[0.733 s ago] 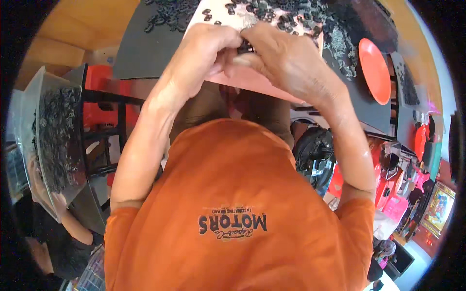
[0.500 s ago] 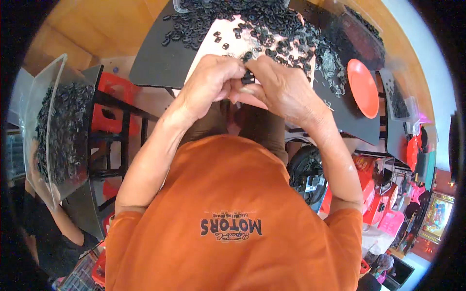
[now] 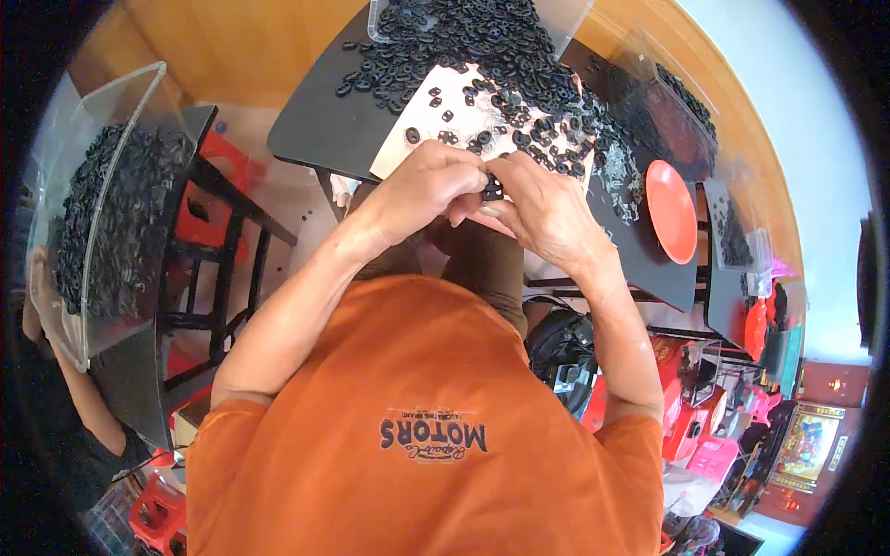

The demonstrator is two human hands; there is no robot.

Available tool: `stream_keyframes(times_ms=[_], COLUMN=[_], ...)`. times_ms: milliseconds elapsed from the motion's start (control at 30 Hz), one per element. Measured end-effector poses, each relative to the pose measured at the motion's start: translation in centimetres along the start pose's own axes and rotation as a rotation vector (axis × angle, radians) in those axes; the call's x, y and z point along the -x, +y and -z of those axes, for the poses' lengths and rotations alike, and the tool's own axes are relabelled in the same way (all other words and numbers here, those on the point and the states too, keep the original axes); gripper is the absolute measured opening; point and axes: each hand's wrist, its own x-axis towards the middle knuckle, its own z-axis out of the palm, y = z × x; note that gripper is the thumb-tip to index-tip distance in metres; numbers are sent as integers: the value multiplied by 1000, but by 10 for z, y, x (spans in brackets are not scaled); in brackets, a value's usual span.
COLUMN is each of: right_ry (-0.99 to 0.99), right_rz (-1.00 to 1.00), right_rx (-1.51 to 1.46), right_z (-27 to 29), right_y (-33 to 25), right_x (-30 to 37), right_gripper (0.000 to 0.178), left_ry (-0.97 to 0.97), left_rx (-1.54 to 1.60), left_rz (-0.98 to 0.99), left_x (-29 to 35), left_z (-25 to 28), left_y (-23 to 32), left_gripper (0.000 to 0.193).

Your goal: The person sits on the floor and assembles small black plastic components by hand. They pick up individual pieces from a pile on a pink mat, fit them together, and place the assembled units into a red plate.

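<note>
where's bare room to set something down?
Bare: dark table left of pale board, nearer than the black pile; board's near-left corner; table's near-right corner, between red plate and right forearm. Crowded: board's middle and right, under black pieces; table between board and plate, under translucent bits; board's near edge, beneath left hand and right hand.

Both bent arms (image 3: 301, 310) reach forward, left grip (image 3: 431, 188) and right grip (image 3: 545, 208) close together, fingers (image 3: 466, 178) curled.

Stool (image 3: 158, 512): red, lower left
Framed picture (image 3: 805, 448): gold-edged, lower right
Wall (image 3: 243, 56): orange-brown, upper left
</note>
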Motion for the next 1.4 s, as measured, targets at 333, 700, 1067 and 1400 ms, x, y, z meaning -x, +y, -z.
stream_keyframes(times_ms=[333,700,1067,1400], right_ry=[-23,-109,-160,-103], right_rz=[32,80,47,-469], right_rx=[14,-109,-252,-811], right_z=[-7,-13,-12,5], right_y=[9,25,46,47], right_x=[-3,-14,-13,6], right_gripper=[33,35,23,40], left_ry=[-9,-66,-44,-68], left_rx=[-84,-94,-101,-95], left_rz=[16,123,73,24], left_x=[-8,-21,-35,-41], left_z=[5,11,12,5], left_y=[-3,-6,-6,2], left_gripper=[28,25,28,27])
